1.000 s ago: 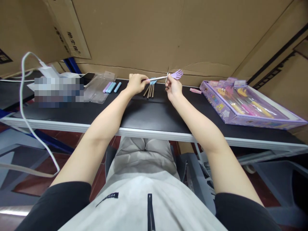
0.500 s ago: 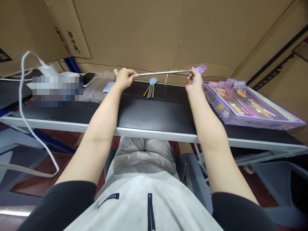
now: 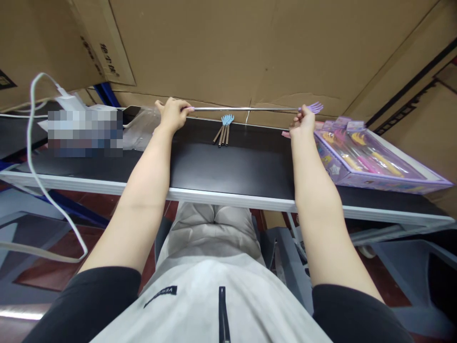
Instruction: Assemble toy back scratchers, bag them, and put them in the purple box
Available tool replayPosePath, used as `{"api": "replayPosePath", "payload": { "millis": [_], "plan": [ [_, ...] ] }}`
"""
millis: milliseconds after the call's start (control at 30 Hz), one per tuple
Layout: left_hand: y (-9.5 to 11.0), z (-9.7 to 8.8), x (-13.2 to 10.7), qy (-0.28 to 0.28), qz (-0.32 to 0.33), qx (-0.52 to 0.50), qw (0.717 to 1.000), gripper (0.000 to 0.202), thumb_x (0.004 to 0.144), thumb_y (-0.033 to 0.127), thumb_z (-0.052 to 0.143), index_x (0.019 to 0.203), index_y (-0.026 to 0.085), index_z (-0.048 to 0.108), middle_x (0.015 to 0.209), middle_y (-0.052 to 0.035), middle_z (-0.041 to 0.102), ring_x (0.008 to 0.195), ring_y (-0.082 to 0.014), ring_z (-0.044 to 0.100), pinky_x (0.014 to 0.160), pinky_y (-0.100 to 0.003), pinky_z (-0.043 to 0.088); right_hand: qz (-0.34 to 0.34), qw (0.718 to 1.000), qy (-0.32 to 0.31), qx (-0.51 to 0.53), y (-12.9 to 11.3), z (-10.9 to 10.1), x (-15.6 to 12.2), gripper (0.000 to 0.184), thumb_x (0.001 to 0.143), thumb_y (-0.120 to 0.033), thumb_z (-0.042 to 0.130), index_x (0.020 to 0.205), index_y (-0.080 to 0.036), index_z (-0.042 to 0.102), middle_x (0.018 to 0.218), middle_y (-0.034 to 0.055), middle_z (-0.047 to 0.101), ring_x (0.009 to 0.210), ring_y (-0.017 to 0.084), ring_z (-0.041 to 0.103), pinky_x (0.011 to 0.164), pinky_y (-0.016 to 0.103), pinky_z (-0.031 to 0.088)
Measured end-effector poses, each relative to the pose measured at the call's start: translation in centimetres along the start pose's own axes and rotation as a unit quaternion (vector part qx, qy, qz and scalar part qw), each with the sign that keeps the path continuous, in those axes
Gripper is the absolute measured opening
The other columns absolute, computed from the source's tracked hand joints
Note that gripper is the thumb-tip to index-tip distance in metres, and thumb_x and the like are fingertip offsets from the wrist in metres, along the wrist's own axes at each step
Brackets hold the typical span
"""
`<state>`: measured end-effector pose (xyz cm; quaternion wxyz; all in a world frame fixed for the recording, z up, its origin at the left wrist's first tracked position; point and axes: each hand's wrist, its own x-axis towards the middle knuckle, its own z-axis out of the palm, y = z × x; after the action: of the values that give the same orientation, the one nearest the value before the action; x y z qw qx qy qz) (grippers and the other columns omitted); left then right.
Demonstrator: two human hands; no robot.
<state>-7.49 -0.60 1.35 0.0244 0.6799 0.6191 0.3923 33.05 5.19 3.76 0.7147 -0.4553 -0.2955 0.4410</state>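
Observation:
A telescopic back scratcher [image 3: 246, 109] with a purple claw head and a thin metal rod stretches level above the back of the black table. My left hand [image 3: 173, 115] pinches its handle end, most of which the fingers hide. Closed around the rod just below the claw is my right hand [image 3: 303, 120]. Between the two hands, lower down, several short blue-clawed pieces [image 3: 223, 129] with brownish stems lie side by side on the table. A small pink item [image 3: 286, 135] shows beside my right hand, partly hidden by it.
A purple display box [image 3: 378, 157] holding wrapped back scratchers stands at the right. To the left are a clear plastic bag [image 3: 141, 131], a white plug [image 3: 71, 102] and a looping white cable [image 3: 31, 133]. Cardboard [image 3: 221, 52] walls off the table's back.
My hands have moved farther apart, left hand leftward and right hand rightward, and the back scratcher's rod is longer. My left arm now covers the purple and blue handles near the bag.

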Motion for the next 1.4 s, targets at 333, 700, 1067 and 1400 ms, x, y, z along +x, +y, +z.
{"api": "replayPosePath", "payload": {
  "millis": [333,700,1067,1400],
  "plan": [
    [-1.2,0.5,0.5,-0.011,0.024,0.019,0.999,0.028,0.097,0.048,0.059,0.087,0.023,0.068,0.081,-0.0054,0.071,0.120,-0.0322,0.057,0.112,-0.057,0.024,-0.035,0.996,0.066,0.038,-0.6,1.1,-3.3,0.041,0.111,-0.024,0.051,0.072,-0.025,0.037,0.055,-0.0076,0.035,0.054,0.010,0.035,0.057,0.026,0.035],
    [4.4,2.5,-0.5,-0.045,0.121,-0.001,0.992,0.015,0.098,0.028,0.060,0.099,0.022,0.074,0.102,-0.0097,0.075,0.119,-0.0329,0.061,0.121,-0.058,0.025,-0.036,0.997,-0.064,-0.020,4.3,6.5,-7.6,0.052,0.096,-0.045,0.078,0.071,-0.024,0.038,0.058,-0.0091,0.035,0.051,0.008,0.042,0.052,0.025,0.030],
    [6.7,3.9,-1.9,-0.048,0.146,0.034,0.988,0.026,0.102,0.029,0.052,0.105,0.019,0.076,0.105,-0.0112,0.077,0.119,-0.0320,0.063,0.117,-0.055,0.032,-0.017,0.989,-0.149,-0.001,5.3,8.1,-12.6,0.050,0.099,-0.047,0.075,0.073,-0.023,0.039,0.060,-0.0099,0.036,0.051,0.006,0.041,0.049,0.020,0.031],
    [6.0,5.0,-1.7,-0.117,0.122,0.061,0.984,0.024,0.099,0.028,0.055,0.106,0.020,0.077,0.100,-0.0094,0.078,0.112,-0.0303,0.068,0.110,-0.047,0.039,-0.016,0.990,-0.128,-0.064,5.5,7.9,-12.4,0.038,0.099,-0.028,0.071,0.075,-0.022,0.042,0.062,-0.0095,0.044,0.054,0.006,0.046,0.053,0.019,0.034]
  ]
}}
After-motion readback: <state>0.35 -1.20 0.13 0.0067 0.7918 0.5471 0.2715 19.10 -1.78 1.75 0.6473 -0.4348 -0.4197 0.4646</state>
